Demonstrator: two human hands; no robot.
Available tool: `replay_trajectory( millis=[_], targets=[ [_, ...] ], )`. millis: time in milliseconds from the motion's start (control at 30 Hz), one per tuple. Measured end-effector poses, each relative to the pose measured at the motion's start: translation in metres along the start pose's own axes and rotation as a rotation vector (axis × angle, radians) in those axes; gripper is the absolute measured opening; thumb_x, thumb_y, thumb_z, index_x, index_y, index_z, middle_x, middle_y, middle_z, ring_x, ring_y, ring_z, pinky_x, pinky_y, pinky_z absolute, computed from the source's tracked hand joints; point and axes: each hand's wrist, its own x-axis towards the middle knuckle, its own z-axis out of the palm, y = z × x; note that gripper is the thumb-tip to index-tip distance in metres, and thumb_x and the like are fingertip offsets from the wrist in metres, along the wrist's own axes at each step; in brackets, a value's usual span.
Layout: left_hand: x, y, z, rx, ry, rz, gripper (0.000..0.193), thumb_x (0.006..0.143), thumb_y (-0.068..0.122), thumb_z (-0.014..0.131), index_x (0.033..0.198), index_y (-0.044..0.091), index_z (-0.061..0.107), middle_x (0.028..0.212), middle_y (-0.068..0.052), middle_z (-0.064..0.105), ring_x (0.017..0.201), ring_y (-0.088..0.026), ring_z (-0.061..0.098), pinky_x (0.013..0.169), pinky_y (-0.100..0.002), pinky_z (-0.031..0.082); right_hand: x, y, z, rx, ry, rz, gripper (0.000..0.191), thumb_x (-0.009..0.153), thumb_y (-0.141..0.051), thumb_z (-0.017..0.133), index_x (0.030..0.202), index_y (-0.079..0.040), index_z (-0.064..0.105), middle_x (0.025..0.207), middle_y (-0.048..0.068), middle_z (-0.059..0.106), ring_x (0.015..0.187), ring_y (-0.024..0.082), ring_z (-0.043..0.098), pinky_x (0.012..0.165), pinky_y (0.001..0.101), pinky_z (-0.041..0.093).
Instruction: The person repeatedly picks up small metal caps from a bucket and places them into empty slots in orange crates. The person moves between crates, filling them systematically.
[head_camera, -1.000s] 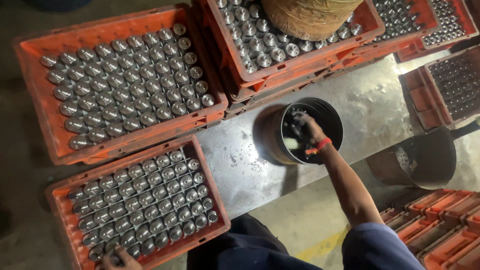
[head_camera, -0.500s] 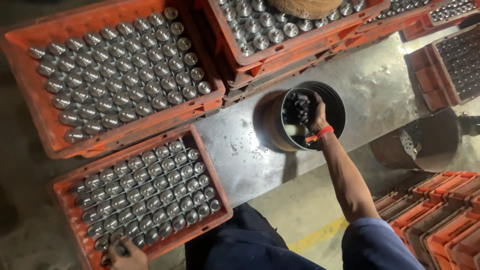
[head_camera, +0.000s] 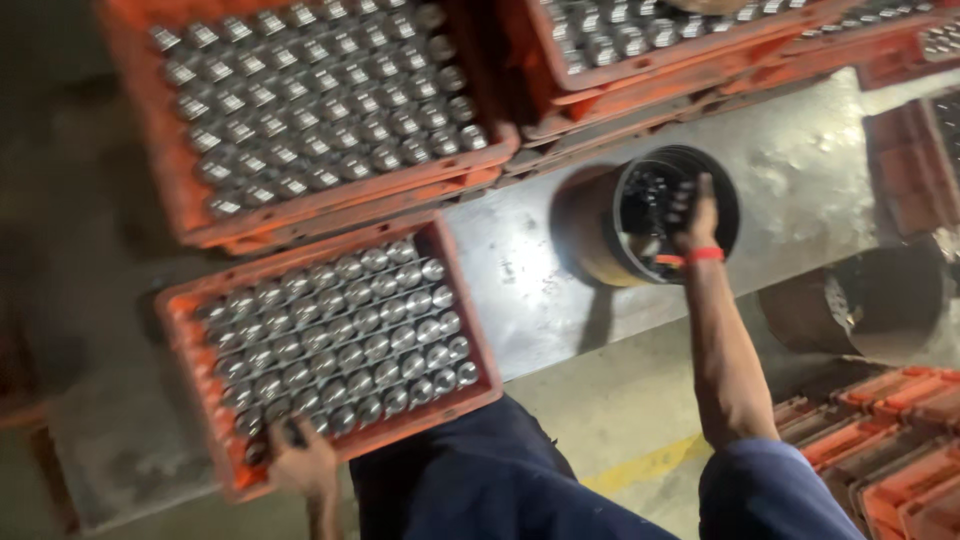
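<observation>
I'm looking straight down at my right hand (head_camera: 697, 215), reaching into the mouth of a dark round metal bucket (head_camera: 640, 215) that stands on the steel tabletop (head_camera: 800, 170). The fingers dip among small shiny metal pieces (head_camera: 650, 200) inside; whether that grip has closed on any of them, I cannot tell, the frame is blurred there. An orange band (head_camera: 704, 256) sits on the wrist.

My left hand (head_camera: 303, 462) is down at the near edge of the closer orange crate (head_camera: 190, 420), fingers curled over its rim, so that grip is closed on the crate's edge. The crate is packed with rows of upright silvery cylindrical parts (head_camera: 345, 335) and lies just left of the bucket, on the tabletop's near corner.

Beyond it, a larger orange crate (head_camera: 140, 120) holds the same kind of parts, and another crate (head_camera: 640, 70) lies past the bucket. On the right, below the tabletop, sits a second round container (head_camera: 870, 310), with stacked empty orange crates (head_camera: 880, 420) near my knee.
</observation>
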Motion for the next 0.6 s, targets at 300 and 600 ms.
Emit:
replay_trajectory(
  millis=[300,600],
  targets=[
    [0.005,-0.030,-0.012,-0.531,-0.303,-0.100,0.050,0.103,0.042,0.055,0.135,0.004,0.057,0.137,-0.021,0.060,0.127,-0.038,0.056,0.100,-0.049,0.046,-0.177,0.118,0.073,0.148,-0.324,0.072,0.024,0.112,-0.043,0.060,0.110,-0.019,0.065,0.078,-0.009,0.045,0.060,0.001,0.040,0.048,0.0169,0.029],
    [0.036,0.005,-0.035,-1.513,-0.843,-1.031,0.045,0.107,0.045,0.044,0.127,0.009,0.063,0.115,-0.009,0.066,0.104,-0.023,0.061,0.091,-0.038,0.051,-0.376,0.355,0.255,-0.264,-0.385,0.371,0.020,0.096,-0.032,0.054,0.103,-0.019,0.067,0.079,-0.003,0.065,0.065,0.010,0.058,0.054,0.0254,0.046]
  ],
)
